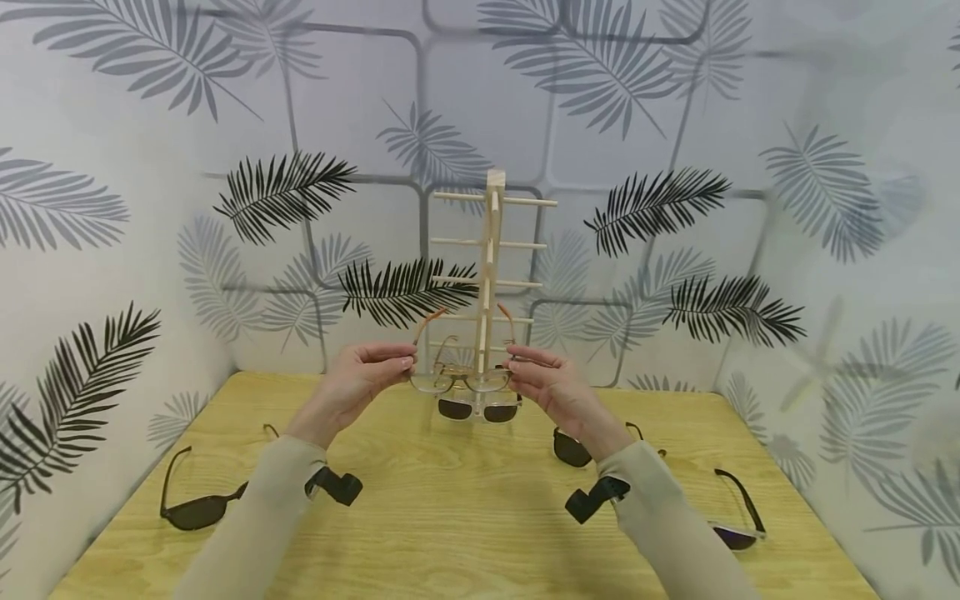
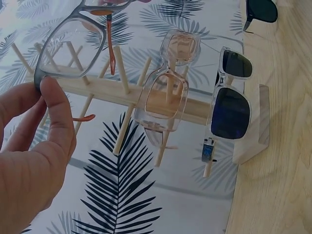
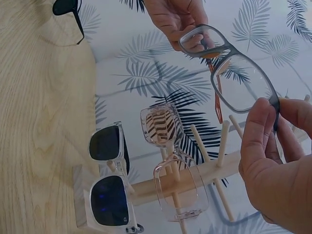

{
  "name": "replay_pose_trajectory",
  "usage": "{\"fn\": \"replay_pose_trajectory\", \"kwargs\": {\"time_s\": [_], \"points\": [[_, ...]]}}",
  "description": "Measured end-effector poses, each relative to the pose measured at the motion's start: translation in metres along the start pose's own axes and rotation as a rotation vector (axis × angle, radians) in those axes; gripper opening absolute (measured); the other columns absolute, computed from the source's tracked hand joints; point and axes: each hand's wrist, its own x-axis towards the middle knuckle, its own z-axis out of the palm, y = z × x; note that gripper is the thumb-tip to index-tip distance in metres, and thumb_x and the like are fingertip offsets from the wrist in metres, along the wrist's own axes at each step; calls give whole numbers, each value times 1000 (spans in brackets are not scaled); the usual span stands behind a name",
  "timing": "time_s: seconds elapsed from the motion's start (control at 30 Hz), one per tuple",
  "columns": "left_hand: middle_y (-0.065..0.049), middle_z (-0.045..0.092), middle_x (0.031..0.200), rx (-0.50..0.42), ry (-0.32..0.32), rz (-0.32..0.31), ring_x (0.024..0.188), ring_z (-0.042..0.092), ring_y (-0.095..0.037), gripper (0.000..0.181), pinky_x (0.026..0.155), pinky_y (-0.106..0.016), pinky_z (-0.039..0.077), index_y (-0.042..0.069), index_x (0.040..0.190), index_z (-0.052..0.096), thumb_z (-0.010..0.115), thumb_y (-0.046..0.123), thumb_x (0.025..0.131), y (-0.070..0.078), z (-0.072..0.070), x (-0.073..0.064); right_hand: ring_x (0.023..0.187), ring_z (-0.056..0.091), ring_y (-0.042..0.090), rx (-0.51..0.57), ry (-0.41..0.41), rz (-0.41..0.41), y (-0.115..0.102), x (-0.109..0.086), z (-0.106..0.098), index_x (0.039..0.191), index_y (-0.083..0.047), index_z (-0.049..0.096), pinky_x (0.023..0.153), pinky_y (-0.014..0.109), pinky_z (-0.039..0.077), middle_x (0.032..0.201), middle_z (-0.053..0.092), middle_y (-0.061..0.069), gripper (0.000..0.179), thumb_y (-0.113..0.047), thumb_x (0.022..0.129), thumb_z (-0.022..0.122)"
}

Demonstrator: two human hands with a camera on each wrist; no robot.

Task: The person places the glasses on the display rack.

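Note:
A pair of grey-framed eyeglasses [image 3: 230,48] with orange temple tips is held up between both hands, in front of a wooden display rack [image 1: 495,225]. My left hand [image 1: 363,379] pinches one end of the frame by the hinge; my right hand [image 1: 551,390] pinches the opposite end. The temples are unfolded and point towards the rack. On the rack's lower pegs sit clear, pinkish-framed eyeglasses [image 2: 141,109], with clear-framed sunglasses [image 2: 230,113] below them. Pegs higher up the rack carry nothing.
Dark sunglasses [image 1: 197,512] lie at the left of the wooden table [image 1: 450,525]. Another dark pair [image 1: 572,450] lies partly behind the right forearm, and sunglasses with a pale frame [image 1: 737,537] rest at far right. Leaf-patterned walls [image 1: 360,117] stand behind and beside the table.

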Motion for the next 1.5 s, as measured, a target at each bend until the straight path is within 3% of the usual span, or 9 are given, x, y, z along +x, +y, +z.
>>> {"fn": "replay_pose_trajectory", "kwargs": {"time_s": [0.27,0.47,0.7,0.87,0.97,1.13,1.3,1.5], "points": [[-1,72,97,-57,54,-28,87,69,-11,20,81,-22,58,4,111,72,62,1,95,-2,10,16,82,70,11,22,35,10,-4,10,-9,111,-8,71,81,24,58,99,74,3,19,-3,95,62],[-1,73,96,-79,92,-38,85,69,-11,18,77,-21,58,11,100,76,62,1,95,-5,17,28,83,69,12,25,97,46,-3,18,-18,102,-11,74,80,23,58,100,73,2,17,-4,97,60],[-1,73,91,-109,123,-28,83,69,-12,23,74,-20,58,15,91,77,62,-2,94,-10,22,36,84,69,11,33,127,12,-5,21,-22,100,-13,75,80,21,58,102,73,5,18,-1,96,61],[-2,73,89,-97,141,-17,80,70,-11,16,72,-20,58,6,101,75,63,-2,94,-13,24,39,81,69,10,14,151,14,-8,22,-22,102,-12,73,76,19,58,102,73,5,17,-2,95,62],[-2,74,90,-66,161,-27,81,70,-12,21,72,-21,58,-2,114,70,64,0,93,-11,26,43,79,68,9,8,172,19,-12,24,-23,105,-11,72,75,18,57,99,72,3,16,-3,96,61],[0,74,89,-38,175,-30,83,70,-13,22,77,-23,59,-3,115,69,64,0,93,-7,27,49,84,67,10,-10,198,26,-14,30,-25,114,-8,68,79,20,57,99,72,2,20,-3,96,61],[-9,73,100,-38,174,-32,83,70,-12,24,85,-28,58,-3,116,68,65,0,93,-5,26,53,86,67,11,-3,219,31,-15,37,-27,109,-9,71,82,22,57,100,72,3,18,-3,95,63],[-23,64,121,-31,190,-55,83,70,-11,35,82,-25,58,-9,127,60,63,-1,93,-4,26,62,86,67,12,2,231,40,-18,42,-28,104,-11,73,84,23,57,99,73,4,16,-3,94,64]]}}
